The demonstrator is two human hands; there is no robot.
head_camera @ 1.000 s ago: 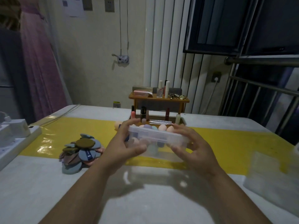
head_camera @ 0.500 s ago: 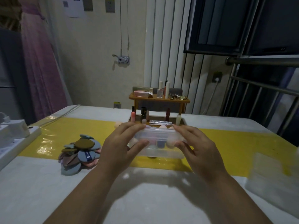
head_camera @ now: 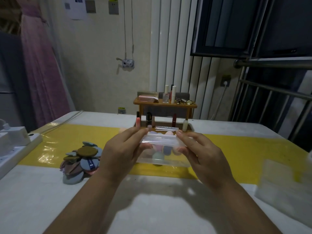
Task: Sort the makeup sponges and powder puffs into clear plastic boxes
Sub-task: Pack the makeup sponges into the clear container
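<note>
Head view shows my left hand (head_camera: 123,149) and right hand (head_camera: 200,151) gripping the clear plastic box (head_camera: 163,153) of sponges (head_camera: 166,149) at centre on the yellow strip (head_camera: 236,149), so sponges seem sorted, while the powder puffs (head_camera: 81,161) lie piled unsorted at left.

Two hands (head_camera: 162,154) – two clear boxes (head_camera: 162,159) – one puff pile (head_camera: 81,159).

Your white table (head_camera: 42,196) carries a glossy yellow strip (head_camera: 244,149) across it. On it sit a pile of powder puffs (head_camera: 82,159) at left, a clear plastic box (head_camera: 162,161) centrally, a wooden cosmetics rack (head_camera: 164,105) behind, and a power strip (head_camera: 15,149) along the left edge.
</note>
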